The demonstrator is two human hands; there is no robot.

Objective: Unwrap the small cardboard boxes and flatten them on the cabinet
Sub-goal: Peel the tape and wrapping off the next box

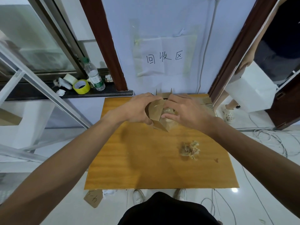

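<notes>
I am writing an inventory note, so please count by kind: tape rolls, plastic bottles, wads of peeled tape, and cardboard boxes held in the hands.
Tape rolls: 2 (yellow roll, white roll)
Plastic bottle: 1
Wad of peeled tape: 1
Cardboard box, held by left hand and right hand: 1
Total: 5

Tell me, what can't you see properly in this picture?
Head view:
cardboard box: middle covered by the left hand and right hand.
flat cardboard at the cabinet's back: partly behind the right hand.
bottle label: too small to read.
person in the doorway: cut off by the right edge.
</notes>
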